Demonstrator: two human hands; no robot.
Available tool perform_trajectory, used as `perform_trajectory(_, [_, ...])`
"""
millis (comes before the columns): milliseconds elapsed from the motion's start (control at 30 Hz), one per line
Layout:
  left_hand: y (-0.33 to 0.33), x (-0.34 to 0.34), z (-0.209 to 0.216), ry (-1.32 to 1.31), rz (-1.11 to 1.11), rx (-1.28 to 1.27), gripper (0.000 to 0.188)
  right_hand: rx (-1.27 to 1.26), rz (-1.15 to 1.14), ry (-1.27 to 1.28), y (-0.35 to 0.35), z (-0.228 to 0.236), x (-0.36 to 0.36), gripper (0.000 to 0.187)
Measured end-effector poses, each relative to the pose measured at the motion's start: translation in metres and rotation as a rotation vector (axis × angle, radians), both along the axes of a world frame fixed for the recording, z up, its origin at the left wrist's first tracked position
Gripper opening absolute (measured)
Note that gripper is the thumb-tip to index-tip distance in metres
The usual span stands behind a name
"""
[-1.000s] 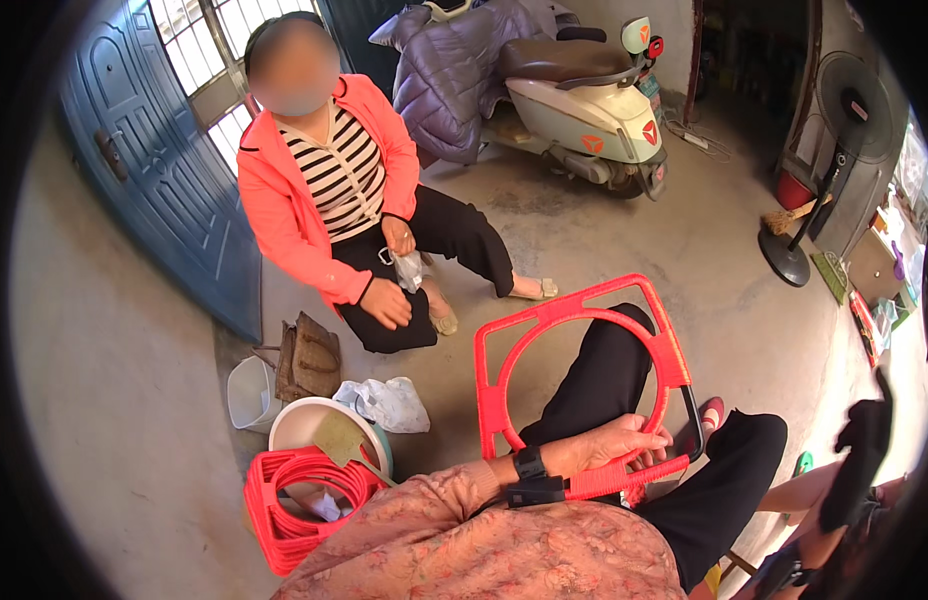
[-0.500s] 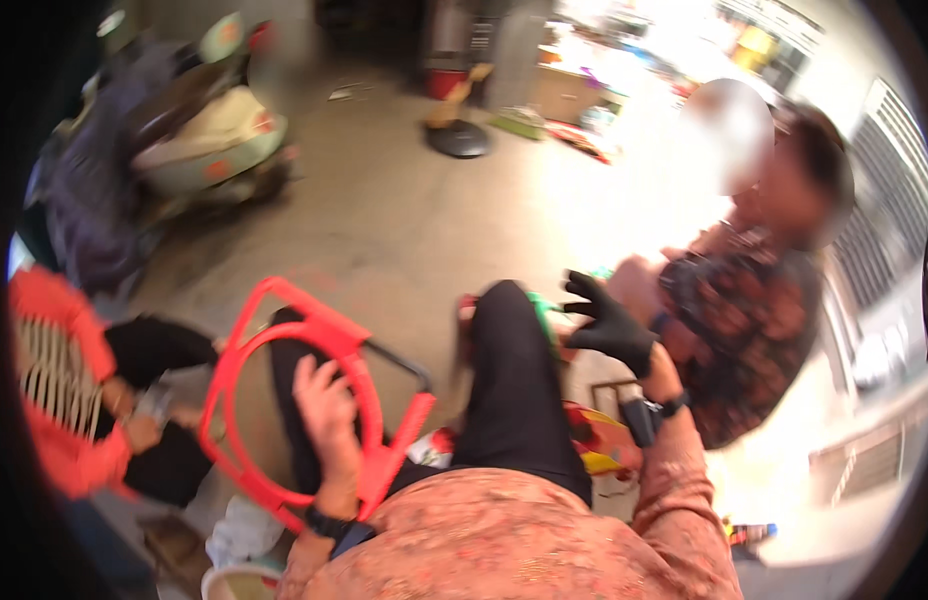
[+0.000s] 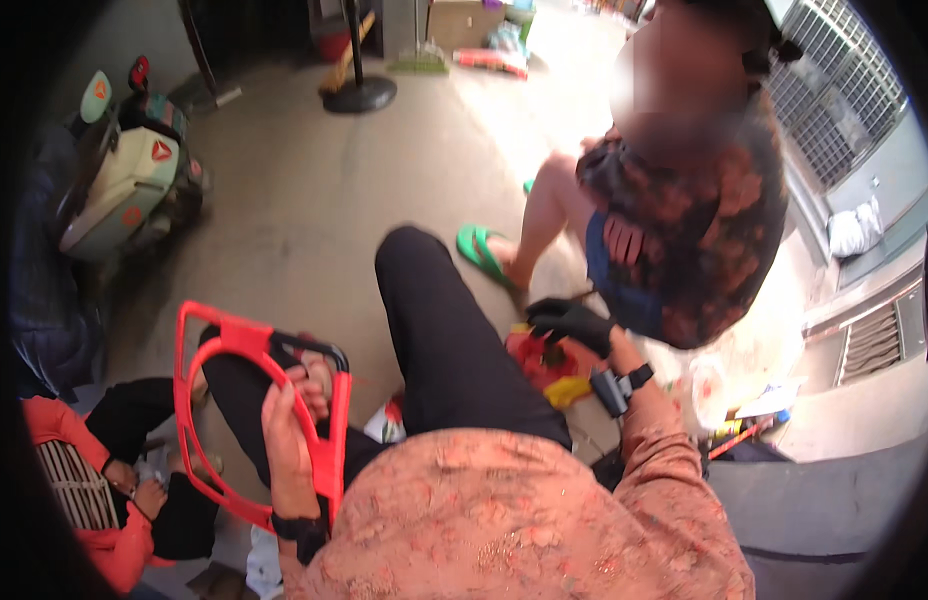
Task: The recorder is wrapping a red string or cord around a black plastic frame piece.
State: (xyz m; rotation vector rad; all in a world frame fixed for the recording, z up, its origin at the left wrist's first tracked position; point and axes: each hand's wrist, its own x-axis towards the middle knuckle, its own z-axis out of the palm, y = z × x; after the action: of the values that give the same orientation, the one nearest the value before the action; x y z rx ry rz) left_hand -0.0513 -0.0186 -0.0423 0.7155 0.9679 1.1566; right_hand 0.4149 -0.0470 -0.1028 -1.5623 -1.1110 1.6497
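My left hand [image 3: 292,415], bare and with a dark band at the wrist, has its fingers wrapped round the ring of a red plastic frame [image 3: 330,470]. The frame stands over my left thigh and has a black bar at its upper right corner. To the right of my right knee, my right hand [image 3: 572,325] wears a black glove. Its fingers are apart and slightly bent, and I see nothing held in them. Just below it lies a red and yellow thing [image 3: 569,388], partly covered by the hand; its kind is unclear.
A person in a dark flowered top [image 3: 684,220] sits close on my right, wearing green slippers [image 3: 481,252]. Another person in a coral top [image 3: 114,560] sits at lower left. A scooter [image 3: 124,190] stands at far left, and a round black stand base [image 3: 359,95] ahead.
My left hand has closed on the red frame, which has turned more upright. My right hand has come down from beside the other person to the red and yellow thing. The view has shifted.
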Motion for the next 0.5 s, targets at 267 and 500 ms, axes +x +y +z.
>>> perform_trajectory(267, [0.011, 0.003, 0.004, -0.045, -0.051, -0.068, 0.029, -0.116, -0.271, -0.049, -0.086, -0.026, 0.034, 0.031])
perform_trajectory(500, [0.002, 0.004, 0.008, 0.016, -0.189, -0.078, 0.029, 0.027, -0.209, -0.345, -0.099, -0.088, 0.028, 0.04])
